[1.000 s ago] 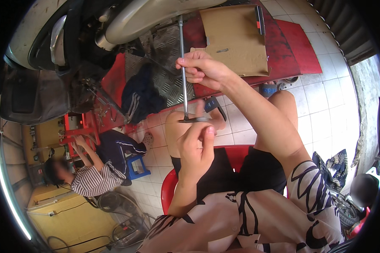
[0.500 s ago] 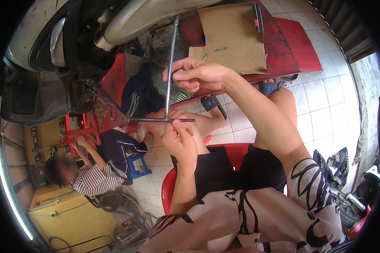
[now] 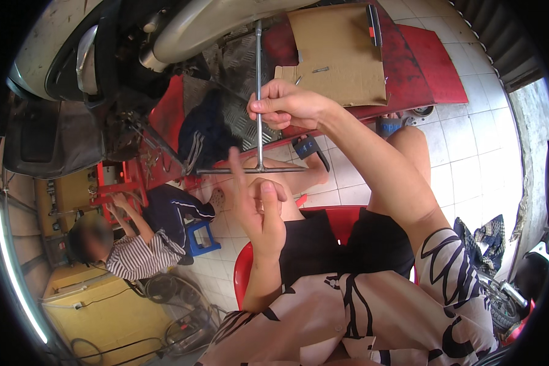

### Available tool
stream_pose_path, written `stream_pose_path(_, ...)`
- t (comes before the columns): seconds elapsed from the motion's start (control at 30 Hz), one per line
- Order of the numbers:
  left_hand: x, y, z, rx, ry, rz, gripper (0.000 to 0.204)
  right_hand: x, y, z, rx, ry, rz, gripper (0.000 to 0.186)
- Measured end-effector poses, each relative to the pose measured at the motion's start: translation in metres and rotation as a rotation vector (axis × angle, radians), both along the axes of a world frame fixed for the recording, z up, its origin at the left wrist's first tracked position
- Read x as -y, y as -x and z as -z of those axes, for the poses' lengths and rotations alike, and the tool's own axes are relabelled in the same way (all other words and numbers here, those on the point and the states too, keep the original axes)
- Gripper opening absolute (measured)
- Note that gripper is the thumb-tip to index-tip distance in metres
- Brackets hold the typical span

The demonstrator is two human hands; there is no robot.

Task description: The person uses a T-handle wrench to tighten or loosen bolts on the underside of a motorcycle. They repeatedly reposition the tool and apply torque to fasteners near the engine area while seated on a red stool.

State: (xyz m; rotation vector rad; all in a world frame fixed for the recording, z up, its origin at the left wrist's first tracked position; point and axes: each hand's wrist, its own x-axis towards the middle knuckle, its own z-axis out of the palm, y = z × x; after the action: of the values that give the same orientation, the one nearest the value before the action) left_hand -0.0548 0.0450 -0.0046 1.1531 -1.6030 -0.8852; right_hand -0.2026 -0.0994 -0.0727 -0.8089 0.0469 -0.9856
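A steel T-handle wrench [image 3: 260, 143] stretches from my lap up toward the motorbike, its crossbar nearest me. My right hand [image 3: 290, 105] has its thumb and fingers closed round the shaft, about midway along. Just below the crossbar is my left hand [image 3: 261, 213], with the index finger stretched out past the bar and the other fingers loosely bent; nothing is in it. The wrench's far end meets the underside of the motorbike's pale, rounded part [image 3: 210, 33], where the contact is too small to make out.
A cardboard sheet [image 3: 335, 49] with small metal pieces lies on the red platform [image 3: 433, 67]. Dark cloth [image 3: 202, 128] rests beside the metal tread plate [image 3: 241, 73]. To the left, another person in a striped shirt [image 3: 143, 253] works near a blue stool [image 3: 202, 239].
My left hand has let go of the crossbar, its index finger now extended. The crossbar has turned and shifted right, and my right hand has moved slightly right with the shaft.
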Motion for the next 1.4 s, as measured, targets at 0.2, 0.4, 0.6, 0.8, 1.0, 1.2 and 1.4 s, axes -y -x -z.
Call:
stream_pose_path(0.2,0.001,-0.025,0.053,0.088,-0.266,-0.046,0.053,0.0,-0.004,-0.004,0.073,-0.081,0.024,0.022)
stream_pose_path(0.4,-0.014,0.005,0.02,0.249,-0.157,0.374,0.059,0.002,-0.007,0.003,0.054,-0.115,0.054,0.022)
stream_pose_path(0.6,0.001,-0.004,0.018,0.002,-0.045,-0.089,0.064,0.0,-0.002,-0.001,0.084,-0.155,0.096,0.023)
stream_pose_path(0.8,-0.012,-0.013,0.033,0.286,-0.208,0.436,0.07,0.002,-0.006,-0.002,0.101,-0.176,0.108,0.022)
stream_pose_path(1.0,0.001,-0.027,-0.009,-0.116,-0.156,0.011,0.069,0.005,0.001,0.002,0.139,-0.186,0.142,0.021)
stream_pose_path(1.2,-0.012,-0.018,0.027,0.174,-0.36,0.24,0.066,0.005,-0.002,0.0,0.181,-0.205,0.146,0.022)
stream_pose_path(1.4,-0.015,-0.013,-0.003,0.04,-0.229,0.345,0.063,0.007,0.003,-0.001,0.172,-0.19,0.206,0.022)
